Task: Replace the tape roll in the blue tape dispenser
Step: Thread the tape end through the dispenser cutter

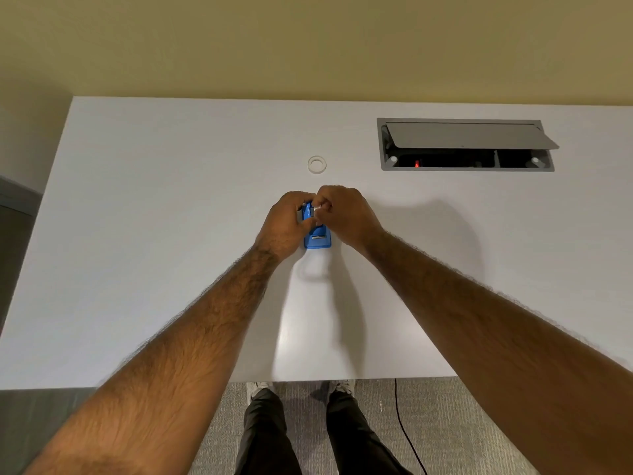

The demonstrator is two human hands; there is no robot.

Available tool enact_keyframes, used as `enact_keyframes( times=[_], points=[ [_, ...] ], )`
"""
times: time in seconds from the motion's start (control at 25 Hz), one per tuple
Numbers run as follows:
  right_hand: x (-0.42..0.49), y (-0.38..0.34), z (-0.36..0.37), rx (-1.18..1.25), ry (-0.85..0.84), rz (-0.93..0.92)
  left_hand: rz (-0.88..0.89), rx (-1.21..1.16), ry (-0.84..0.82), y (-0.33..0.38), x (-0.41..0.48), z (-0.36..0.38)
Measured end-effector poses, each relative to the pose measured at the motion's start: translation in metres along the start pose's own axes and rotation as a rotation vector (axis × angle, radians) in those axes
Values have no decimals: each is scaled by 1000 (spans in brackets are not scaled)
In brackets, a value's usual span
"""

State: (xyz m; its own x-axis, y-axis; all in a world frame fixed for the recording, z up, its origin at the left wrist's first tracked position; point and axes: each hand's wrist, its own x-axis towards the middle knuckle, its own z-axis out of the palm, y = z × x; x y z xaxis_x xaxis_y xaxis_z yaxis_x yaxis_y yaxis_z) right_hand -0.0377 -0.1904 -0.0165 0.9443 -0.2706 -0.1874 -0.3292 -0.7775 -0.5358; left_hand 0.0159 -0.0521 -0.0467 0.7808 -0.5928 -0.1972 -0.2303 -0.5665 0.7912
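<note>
Left hand [287, 219] gripped the dispenser [318, 239] mid-desk [137, 234]; right hand [344, 211] pinched a white bit [317, 208] at its top. A ring [317, 164] lay toward the far edge. Best: steady base, seat squarely, no forcing.

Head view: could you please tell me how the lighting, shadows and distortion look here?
Head view: even, soft light; a faint shadow falls on the desk right of the right hand; mild sheen below the dispenser; wide-angle lens bows the desk edges and enlarges the forearms; the white bit it pinches is too small to identify.
</note>
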Motion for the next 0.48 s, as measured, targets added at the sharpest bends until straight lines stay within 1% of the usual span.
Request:
enact_keyframes(
  times=[0.32, 0.48],
  points=[
    [12, -3, 0, -24, 7, 41, -15, -5, 43, -1, 1, 4],
    [11, -1, -1, -16, 5, 66, -38, -23, 37, -3, 3, 5]
  ],
)
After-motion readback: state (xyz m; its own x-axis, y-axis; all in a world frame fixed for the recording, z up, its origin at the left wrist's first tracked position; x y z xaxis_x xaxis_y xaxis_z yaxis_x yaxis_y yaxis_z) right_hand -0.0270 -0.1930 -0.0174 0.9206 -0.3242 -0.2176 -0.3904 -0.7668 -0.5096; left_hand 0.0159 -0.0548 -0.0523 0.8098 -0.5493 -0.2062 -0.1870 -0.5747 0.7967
